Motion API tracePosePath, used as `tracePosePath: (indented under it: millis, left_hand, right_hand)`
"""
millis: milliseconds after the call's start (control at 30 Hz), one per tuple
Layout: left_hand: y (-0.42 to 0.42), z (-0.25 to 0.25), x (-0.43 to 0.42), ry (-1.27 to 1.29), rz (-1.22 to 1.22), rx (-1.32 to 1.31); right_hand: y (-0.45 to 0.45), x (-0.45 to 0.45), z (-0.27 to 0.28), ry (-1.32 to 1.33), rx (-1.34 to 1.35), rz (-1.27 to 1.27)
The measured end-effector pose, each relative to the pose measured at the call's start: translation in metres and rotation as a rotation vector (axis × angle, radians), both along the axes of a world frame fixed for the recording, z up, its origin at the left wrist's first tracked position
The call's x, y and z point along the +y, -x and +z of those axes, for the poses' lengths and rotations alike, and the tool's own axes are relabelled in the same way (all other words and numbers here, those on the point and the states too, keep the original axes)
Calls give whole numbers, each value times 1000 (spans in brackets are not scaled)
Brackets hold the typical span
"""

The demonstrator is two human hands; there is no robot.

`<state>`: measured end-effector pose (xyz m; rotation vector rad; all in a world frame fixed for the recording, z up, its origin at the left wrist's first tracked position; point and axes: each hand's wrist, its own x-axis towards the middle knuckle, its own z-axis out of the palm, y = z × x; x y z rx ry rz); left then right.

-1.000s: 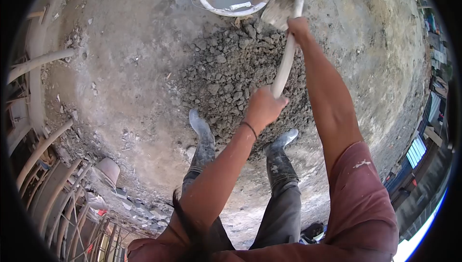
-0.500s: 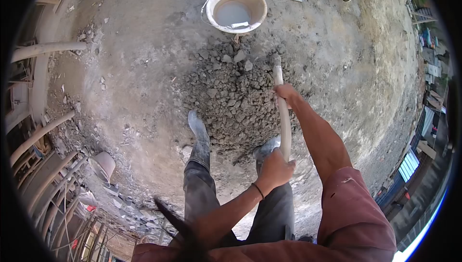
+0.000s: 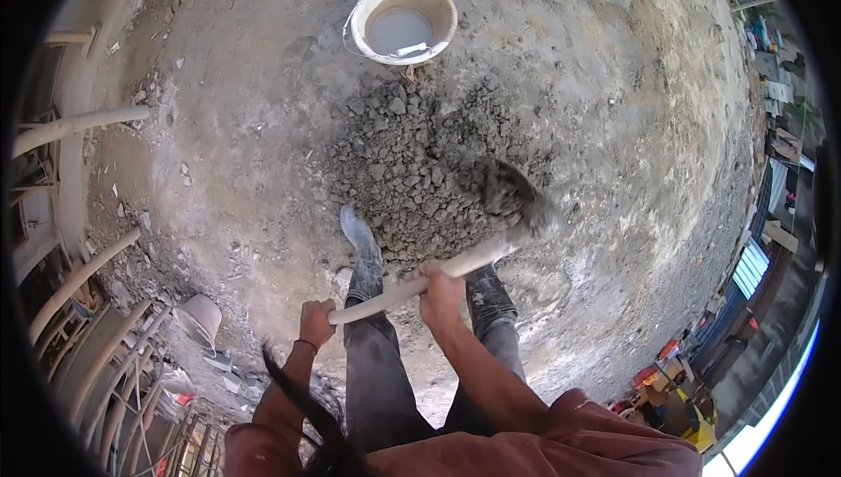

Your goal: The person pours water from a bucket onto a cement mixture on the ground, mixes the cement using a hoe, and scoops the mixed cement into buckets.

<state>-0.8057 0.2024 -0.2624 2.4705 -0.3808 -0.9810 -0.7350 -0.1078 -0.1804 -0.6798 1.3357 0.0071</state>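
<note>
Left hand [image 3: 317,324] and right hand [image 3: 442,295] clasping pale handle [image 3: 477,258], clumpy heap [image 3: 394,162] ahead, bucket [image 3: 439,14] beyond it

We wear a dull maroon cloth shirt [image 3: 491,458] with loose short sleeves [image 3: 604,429], dark grey cloth trousers [image 3: 377,376], and dark boots [image 3: 364,258] coated in pale dust, the left toe nearly whitish. A thin dark band [image 3: 306,343] circles our left wrist. Our left hand [image 3: 317,323] and right hand [image 3: 442,297] are bare. Our tapering lock of hair [image 3: 302,402] shows blurred.
</note>
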Motion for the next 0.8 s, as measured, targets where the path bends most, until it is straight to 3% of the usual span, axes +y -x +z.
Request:
tracePosePath:
  millis: [100,200,300,367,433,467,500,600,700,767,800]
  left_hand:
    - [-9,-14,12,107,18,53]
    - [-19,27,-3,172,107,99]
    - [10,70,2,59,96,266]
    - [26,86,-11,-110,95,377]
    - [32,92,-56,-225,79,420]
    - [31,90,-88,-323,87,339]
    - [20,84,-100,-420,93,244]
    - [9,90,-98,-297,225,235]
    - [-2,72,-78,-71,202,283]
    - [-10,55,-85,113,98,274]
    - [-20,50,-101,112,95,279]
  right_hand:
    - [20,14,20,-13,-12,-59]
    - [23,9,52,10,-43,-101]
    - [26,1,35,-1,47,-143]
    - [22,-4,-32,-8,223,-8]
    - [17,-26,-147,-210,378,106]
    - [10,-41,-191,-299,509,218]
    - [4,-47,-196,-304,457,232]
    - [14,-32,-185,-138,314,202]
    - [12,-47,-127,122,344,148]
    - [-16,-77,-42,205,218,-54]
    - [-20,-95,-23,344,229,-8]
